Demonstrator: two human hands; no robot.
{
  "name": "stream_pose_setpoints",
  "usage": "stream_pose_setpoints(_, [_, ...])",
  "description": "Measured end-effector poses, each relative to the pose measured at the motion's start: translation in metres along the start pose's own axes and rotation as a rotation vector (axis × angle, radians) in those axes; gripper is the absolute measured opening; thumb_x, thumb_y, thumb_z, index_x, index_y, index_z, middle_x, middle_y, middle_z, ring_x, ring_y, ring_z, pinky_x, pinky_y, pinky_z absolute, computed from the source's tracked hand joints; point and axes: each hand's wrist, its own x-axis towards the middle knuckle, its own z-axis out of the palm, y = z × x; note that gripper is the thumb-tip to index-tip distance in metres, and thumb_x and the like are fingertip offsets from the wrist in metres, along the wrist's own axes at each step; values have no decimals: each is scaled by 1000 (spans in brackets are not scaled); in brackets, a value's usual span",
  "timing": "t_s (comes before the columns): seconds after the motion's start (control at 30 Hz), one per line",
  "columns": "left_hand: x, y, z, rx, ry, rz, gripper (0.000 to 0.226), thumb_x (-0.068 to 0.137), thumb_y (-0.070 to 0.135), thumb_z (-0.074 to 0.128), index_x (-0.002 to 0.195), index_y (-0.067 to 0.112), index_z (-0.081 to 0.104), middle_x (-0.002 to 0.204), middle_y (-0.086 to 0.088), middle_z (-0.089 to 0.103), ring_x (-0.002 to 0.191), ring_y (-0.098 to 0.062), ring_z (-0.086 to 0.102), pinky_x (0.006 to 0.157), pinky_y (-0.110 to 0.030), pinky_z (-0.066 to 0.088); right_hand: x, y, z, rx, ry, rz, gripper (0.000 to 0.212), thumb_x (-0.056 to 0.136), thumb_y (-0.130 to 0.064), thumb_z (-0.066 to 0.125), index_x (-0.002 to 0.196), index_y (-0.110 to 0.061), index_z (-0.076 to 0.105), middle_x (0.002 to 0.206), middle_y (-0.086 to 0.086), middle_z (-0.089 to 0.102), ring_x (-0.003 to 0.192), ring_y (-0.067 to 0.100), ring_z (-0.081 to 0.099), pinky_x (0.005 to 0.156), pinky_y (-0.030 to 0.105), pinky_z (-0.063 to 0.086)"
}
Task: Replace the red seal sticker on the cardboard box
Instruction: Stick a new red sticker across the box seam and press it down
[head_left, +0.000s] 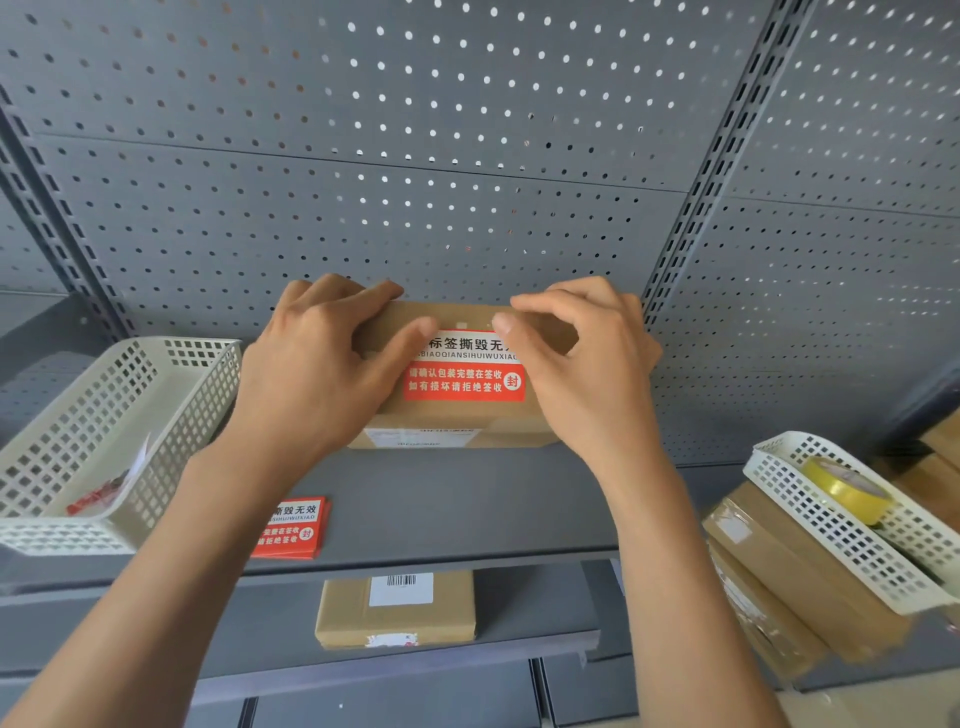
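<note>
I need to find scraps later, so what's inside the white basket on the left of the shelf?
Inside the white basket, some white paper and red pieces lie against the near wall. They look like sticker scraps, but the perforated wall screens them, so I cannot tell for sure.

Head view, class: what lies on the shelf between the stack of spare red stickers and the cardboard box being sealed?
Only bare grey shelf; the left hand's forearm crosses above it, between stickers and cardboard box.
</note>
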Motion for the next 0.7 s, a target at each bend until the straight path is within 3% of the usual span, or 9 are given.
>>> stream_pose_setpoints(0.27, [4, -6, -11, 178, -208, 196, 85, 83, 85, 33, 147, 32, 49, 136, 9, 59, 123, -22, 51, 91, -49, 53, 1, 23, -12, -7, -147, -118, 42, 85, -46, 77, 125, -35, 70, 124, -17, 60, 120, 11, 42, 109, 51, 32])
stream_pose_setpoints(0.43, [3, -31, 15, 366, -315, 339, 80, 91, 76, 26, 142, 21, 55, 127, -4, 60, 112, -32, 52, 86, -53, 56, -11, 44, 4, -180, -336, -160, 52, 85, -31, 80, 134, -34, 64, 151, -15, 49, 140, 13, 29, 106, 46, 25])
stream_pose_setpoints(0.53, [-5, -49, 28, 369, -277, 395, 71, 94, 70, 33, 133, 18, 61, 121, -5, 61, 104, -32, 53, 81, -50, 56, -22, 59, 18, -160, -309, -159, 51, 87, -24, 79, 134, -37, 64, 157, -11, 45, 146, 15, 29, 101, 45, 22])
stream_pose_setpoints(0.7, [4, -44, 24, 253, -210, 335, 61, 95, 66, 38, 134, 23, 58, 126, -2, 60, 109, -32, 51, 87, -50, 51, -13, 60, 21, -113, -215, -182, 48, 91, -18, 75, 136, -30, 63, 158, -2, 45, 149, 20, 32, 110, 48, 22])
